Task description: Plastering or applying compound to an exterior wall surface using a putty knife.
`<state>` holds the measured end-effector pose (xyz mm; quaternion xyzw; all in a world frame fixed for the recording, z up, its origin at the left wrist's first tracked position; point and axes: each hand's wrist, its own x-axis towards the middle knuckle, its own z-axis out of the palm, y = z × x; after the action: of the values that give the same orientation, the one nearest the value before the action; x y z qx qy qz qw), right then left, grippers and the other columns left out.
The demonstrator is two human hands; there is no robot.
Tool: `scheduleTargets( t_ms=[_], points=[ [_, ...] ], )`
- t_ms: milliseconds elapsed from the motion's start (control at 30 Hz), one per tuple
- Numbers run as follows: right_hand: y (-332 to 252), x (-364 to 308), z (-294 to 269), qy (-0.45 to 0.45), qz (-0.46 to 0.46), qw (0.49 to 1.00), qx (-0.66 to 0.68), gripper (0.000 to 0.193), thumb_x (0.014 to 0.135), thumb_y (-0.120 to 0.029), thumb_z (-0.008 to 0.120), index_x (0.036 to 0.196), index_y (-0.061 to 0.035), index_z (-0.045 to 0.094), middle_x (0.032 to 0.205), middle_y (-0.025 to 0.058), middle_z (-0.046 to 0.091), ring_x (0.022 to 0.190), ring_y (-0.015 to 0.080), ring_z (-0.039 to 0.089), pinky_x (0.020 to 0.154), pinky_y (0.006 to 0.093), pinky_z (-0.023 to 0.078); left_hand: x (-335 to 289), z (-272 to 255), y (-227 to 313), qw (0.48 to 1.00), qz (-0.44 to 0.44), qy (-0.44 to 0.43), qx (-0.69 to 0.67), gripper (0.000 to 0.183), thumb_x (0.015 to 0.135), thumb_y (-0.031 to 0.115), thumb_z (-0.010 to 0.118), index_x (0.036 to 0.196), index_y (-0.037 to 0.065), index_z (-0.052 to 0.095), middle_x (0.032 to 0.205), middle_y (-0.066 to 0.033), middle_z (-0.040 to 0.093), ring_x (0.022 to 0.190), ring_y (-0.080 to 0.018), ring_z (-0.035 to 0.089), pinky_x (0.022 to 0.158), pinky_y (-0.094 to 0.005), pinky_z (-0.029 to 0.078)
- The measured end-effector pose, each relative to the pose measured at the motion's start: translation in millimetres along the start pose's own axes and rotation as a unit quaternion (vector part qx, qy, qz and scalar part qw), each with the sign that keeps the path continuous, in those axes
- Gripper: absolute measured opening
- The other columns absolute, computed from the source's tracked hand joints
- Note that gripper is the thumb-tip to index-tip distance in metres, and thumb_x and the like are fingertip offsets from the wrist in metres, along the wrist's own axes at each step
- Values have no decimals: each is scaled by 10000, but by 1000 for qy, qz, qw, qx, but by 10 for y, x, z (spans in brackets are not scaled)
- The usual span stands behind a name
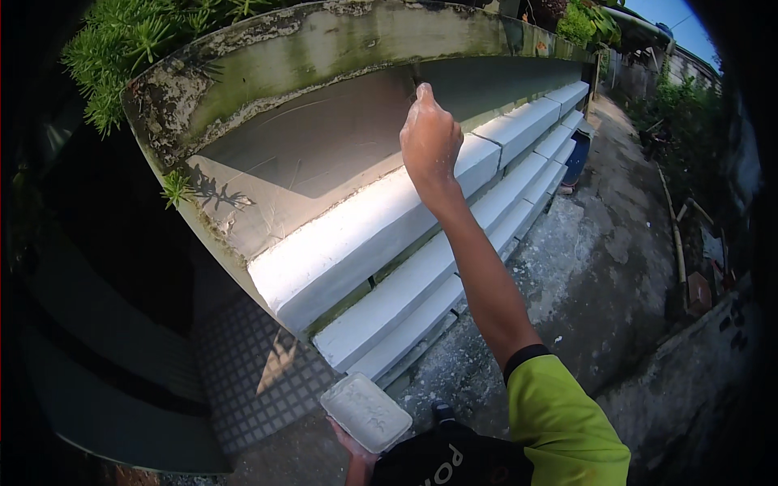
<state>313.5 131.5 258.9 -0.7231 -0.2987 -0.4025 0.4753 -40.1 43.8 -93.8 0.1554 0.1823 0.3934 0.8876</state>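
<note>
My left hand (pixel 350 440) grips the edge of a shallow rectangular tub (pixel 367 413) with a whitish coating in it, low in the view in front of my body. My right arm reaches far forward over the stepped ledges. At its end my right hand (pixel 431 139) is closed in a fist, with white smears on the fingers and thumb. What it holds, if anything, is hidden behind the fingers. The hand is in front of a smooth grey wall panel (pixel 324 134), above the top white ledge (pixel 348 235).
More white ledges (pixel 405 304) step down below the top one. A mossy concrete rim (pixel 284 61) runs above the panel, with green plants (pixel 130 53) at its left. A blue container (pixel 577 158) stands by the ledges' far end. Tiled floor (pixel 251 381) lies at the left.
</note>
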Motion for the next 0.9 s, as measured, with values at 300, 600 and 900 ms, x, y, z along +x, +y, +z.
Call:
scheduleTargets(
  t_ms=[300,600,900],
  points=[
    [-8,-393,-196,34,-70,994,78,487,805,67,560,1274,-39,483,975,174,690,801,338,680,681,392,540,89,-33,-80,1000,7,2,-12,757,908,705,262,1446,180,351,1423,-83,451,1258,-352,480,1036,-549,403],
    [85,-270,147,-104,22,993,45,306,903,-32,531,1193,64,515,688,213,605,694,384,621,652,462,484,142,-93,-108,1000,12,-6,-19,744,915,691,275,1458,186,335,1444,-79,430,1272,-354,465,1043,-555,388],
    [183,-379,-394,-9,65,990,121,487,817,94,532,1284,40,404,935,291,634,888,449,631,790,497,510,88,-60,-48,999,26,-5,-19,750,915,691,277,1463,182,326,1447,-80,425,1277,-354,460,1045,-550,386]
  ],
)
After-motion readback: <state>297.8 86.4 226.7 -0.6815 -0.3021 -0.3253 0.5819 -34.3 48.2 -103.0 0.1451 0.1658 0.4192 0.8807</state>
